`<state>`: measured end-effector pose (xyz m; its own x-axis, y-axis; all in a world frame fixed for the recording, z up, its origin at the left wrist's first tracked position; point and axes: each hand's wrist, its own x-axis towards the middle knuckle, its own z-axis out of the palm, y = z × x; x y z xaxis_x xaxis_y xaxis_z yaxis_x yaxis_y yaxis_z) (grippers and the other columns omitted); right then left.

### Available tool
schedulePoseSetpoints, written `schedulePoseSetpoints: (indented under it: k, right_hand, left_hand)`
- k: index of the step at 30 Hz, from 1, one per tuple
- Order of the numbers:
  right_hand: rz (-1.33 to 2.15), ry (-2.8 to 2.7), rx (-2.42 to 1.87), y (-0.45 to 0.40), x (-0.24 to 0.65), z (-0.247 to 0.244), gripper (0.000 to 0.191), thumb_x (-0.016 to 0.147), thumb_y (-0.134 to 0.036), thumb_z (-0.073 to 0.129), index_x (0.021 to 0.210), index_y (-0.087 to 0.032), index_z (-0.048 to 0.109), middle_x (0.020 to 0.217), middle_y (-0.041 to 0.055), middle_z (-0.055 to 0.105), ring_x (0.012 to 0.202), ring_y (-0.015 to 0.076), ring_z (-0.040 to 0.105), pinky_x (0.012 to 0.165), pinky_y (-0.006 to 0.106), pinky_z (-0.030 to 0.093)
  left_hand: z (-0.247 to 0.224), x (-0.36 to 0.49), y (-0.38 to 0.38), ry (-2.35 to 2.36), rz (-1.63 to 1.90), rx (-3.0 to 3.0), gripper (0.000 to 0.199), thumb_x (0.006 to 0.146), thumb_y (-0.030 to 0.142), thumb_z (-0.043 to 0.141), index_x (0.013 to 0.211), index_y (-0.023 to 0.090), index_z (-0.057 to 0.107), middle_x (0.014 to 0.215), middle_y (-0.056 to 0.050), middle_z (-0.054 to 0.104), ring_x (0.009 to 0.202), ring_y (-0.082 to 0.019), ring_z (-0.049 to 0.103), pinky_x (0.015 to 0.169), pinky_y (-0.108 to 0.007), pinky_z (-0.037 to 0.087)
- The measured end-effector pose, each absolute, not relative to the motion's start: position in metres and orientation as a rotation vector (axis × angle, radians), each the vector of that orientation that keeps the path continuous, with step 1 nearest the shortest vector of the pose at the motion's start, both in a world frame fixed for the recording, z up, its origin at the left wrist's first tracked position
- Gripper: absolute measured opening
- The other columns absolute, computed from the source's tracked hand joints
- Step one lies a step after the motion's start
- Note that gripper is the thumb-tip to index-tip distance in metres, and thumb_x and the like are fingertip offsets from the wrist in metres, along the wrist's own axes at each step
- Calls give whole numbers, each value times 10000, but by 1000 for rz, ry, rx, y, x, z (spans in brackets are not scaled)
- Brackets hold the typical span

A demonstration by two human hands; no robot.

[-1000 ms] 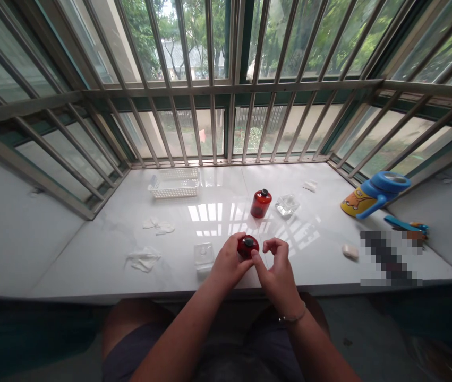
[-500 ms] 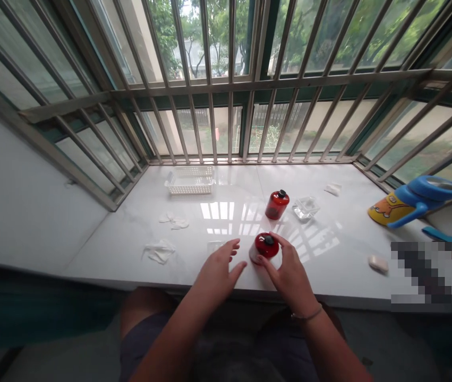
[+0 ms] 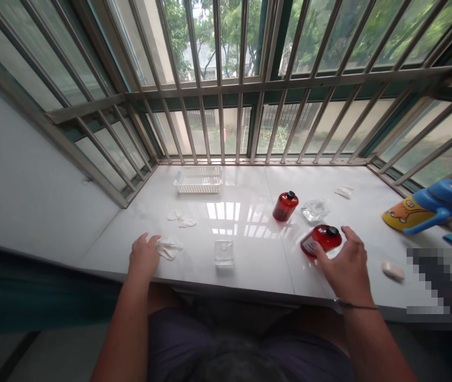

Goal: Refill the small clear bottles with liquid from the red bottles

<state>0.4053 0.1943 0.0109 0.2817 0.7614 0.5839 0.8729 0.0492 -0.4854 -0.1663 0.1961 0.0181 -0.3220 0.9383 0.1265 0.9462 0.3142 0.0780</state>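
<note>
Seen from above, a seated person's lap in dark purple shorts [image 3: 181, 337] meets a glossy white counter [image 3: 259, 262]. The left hand [image 3: 144, 258], fingers bent, meets the edge of a crumpled white tissue [image 3: 170, 249]; whether it pinches it, I cannot tell. Between the hands sits a clear container [image 3: 224, 254]. The right hand [image 3: 347, 268] curves around a red bottle [image 3: 323, 240] with a black cap, leaning on the counter's right half, thumb in front, fingers spread beyond; how firmly it grips is unclear. Beyond stand a second red bottle [image 3: 285, 208], a clear glass dish [image 3: 315, 211] just beside it, and, farther left, a white perforated basket [image 3: 197, 189]. Metal window bars [image 3: 221, 127] rise behind, with green trees [image 3: 309, 32] outside.
</note>
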Motion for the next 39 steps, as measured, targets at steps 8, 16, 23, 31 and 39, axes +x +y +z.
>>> schedulePoseSetpoints:
  k: [8,16,23,31,39]
  right_hand:
    - [-247,-1513,-1604,175,387,26,894,956,-654,705,1621,-144,393,1587,265,485,1526,453,438,1255,691,351]
    - [-281,-1590,-1513,163,354,35,707,1001,-508,712,1576,-194,444,1601,247,495,1514,439,469,1246,680,364]
    - [-255,-1658,-1450,157,334,34,694,1002,-466,739,1573,-215,435,1578,241,513,1498,423,487,1236,664,402]
    - [-276,-1685,-1391,155,334,29,703,991,-477,763,1558,-179,474,1555,248,544,1477,436,511,1209,684,426]
    - [-223,-1692,-1399,150,328,29,685,997,-464,760,1555,-176,485,1556,251,539,1491,438,500,1218,687,420]
  left_hand:
    - [7,-173,204,-2354,-137,-1864,343,1014,153,503,1183,187,800,1549,-187,602,1488,-394,489,1227,-566,409]
    - [38,-130,198,-2084,-489,-1877,336,1079,186,464,1215,213,770,1556,-147,599,1545,-344,441,1331,-605,260]
    - [69,-61,194,-1696,-695,-2101,390,1071,97,478,1292,268,751,1582,-116,594,1551,-295,476,1364,-612,226]
    - [67,-34,205,-1272,-857,-2158,423,1017,24,596,1343,266,717,1522,-151,644,1464,-324,588,1301,-661,389]
    - [63,-30,208,-1120,-903,-2151,521,1014,37,640,1462,302,651,1501,-130,661,1430,-314,621,1253,-648,487]
